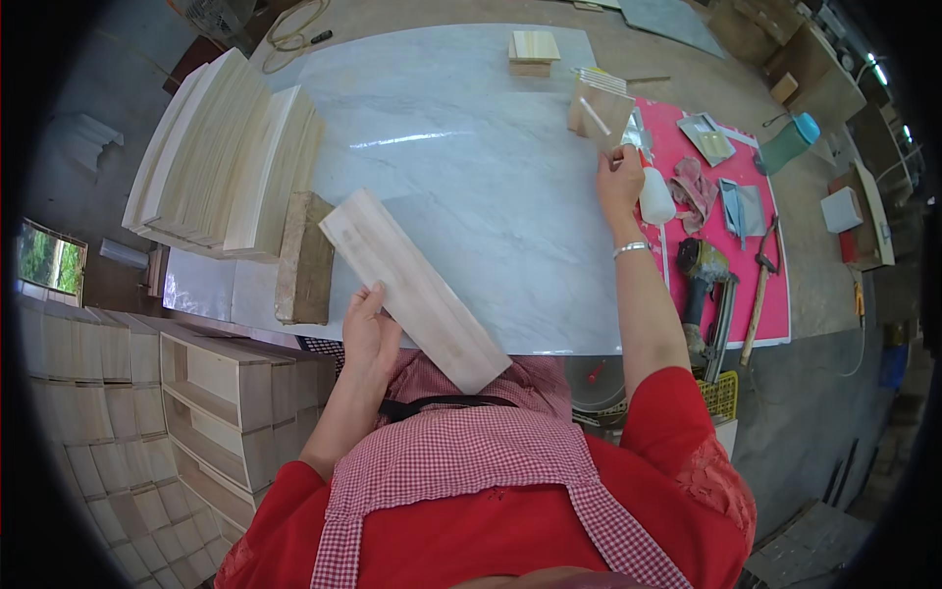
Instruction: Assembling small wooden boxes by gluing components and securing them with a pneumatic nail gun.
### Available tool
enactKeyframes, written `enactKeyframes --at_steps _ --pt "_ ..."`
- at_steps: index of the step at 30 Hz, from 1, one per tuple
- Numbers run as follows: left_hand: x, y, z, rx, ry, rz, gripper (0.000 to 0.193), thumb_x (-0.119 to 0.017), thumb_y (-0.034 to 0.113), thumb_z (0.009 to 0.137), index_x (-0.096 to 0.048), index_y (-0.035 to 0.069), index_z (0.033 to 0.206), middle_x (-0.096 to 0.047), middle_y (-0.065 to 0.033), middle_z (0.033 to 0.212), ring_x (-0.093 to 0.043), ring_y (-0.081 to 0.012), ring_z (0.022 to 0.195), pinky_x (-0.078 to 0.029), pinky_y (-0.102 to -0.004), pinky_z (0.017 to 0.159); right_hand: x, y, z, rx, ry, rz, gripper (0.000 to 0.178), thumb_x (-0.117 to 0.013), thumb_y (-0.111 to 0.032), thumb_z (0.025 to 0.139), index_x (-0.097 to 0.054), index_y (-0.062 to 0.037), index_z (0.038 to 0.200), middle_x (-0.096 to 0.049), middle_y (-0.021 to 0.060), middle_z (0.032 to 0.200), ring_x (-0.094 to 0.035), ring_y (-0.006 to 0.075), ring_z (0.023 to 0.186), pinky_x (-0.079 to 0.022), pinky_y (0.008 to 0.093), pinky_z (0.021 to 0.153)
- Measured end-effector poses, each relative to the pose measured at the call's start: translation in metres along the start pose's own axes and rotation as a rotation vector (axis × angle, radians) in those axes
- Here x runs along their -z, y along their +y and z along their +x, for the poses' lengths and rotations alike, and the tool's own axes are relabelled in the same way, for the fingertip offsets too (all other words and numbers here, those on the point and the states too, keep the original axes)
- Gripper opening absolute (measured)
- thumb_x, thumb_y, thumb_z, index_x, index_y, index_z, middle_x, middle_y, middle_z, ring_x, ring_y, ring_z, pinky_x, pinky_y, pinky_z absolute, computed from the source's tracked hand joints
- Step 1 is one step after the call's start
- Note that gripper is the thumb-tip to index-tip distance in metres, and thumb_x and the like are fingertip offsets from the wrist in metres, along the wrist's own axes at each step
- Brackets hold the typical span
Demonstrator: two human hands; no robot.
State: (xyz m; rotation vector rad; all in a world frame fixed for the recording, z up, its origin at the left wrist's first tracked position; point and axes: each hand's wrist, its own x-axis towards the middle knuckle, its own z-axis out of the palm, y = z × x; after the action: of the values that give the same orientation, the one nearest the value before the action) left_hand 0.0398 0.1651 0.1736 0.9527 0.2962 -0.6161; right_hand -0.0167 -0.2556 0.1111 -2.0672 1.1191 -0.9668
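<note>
A long, pale wooden board [417,290] lies tilted in my left hand [369,329], thumb on its upper face, its near end reaching past the table edge over my apron. At the table's right side is my right hand [620,182], fingers drawn together beside a white squeeze bottle [655,196] with a red nozzle. Whatever the fingers hold, if anything, is hidden. Just beyond them stands a group of small wooden panels [597,110], with a thin white stick-like thing [595,116] in front of its face.
Tall board stacks [211,157] and a worn wooden block [303,257] stand at left. On a pink sheet [775,294] lie a nail gun [702,270], a hammer [760,285], a rag [693,194] and a green bottle [790,142]. Wooden shelf units [206,412] stand lower left.
</note>
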Motion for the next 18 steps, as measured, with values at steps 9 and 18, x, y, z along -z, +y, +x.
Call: enactKeyframes --at_steps 9,18 --pt "-0.023 -0.01 0.0 -0.099 -0.021 -0.087 0.03 -0.048 0.008 0.103 -0.043 -0.002 0.13 -0.051 -0.0135 0.132 -0.05 -0.0277 0.126 -0.041 -0.0482 0.111 0.079 -0.038 -0.069 0.682 0.344 0.086 0.027 -0.072 0.001 0.072 -0.053 -0.0025 0.091 -0.062 0.0143 0.095 -0.062 0.0332 0.084 -0.051 0.0381 0.073" --pt "-0.03 -0.02 -0.01 -0.02 0.022 -0.08 0.037 -0.044 0.019 0.105 -0.041 -0.002 0.136 -0.048 -0.0156 0.136 -0.05 -0.0279 0.125 -0.043 -0.0457 0.109 0.121 -0.028 -0.155 0.202 -0.015 0.105 0.026 -0.068 -0.004 0.076 -0.056 0.001 0.099 -0.064 0.0208 0.09 -0.065 0.04 0.082 -0.052 0.043 0.069"
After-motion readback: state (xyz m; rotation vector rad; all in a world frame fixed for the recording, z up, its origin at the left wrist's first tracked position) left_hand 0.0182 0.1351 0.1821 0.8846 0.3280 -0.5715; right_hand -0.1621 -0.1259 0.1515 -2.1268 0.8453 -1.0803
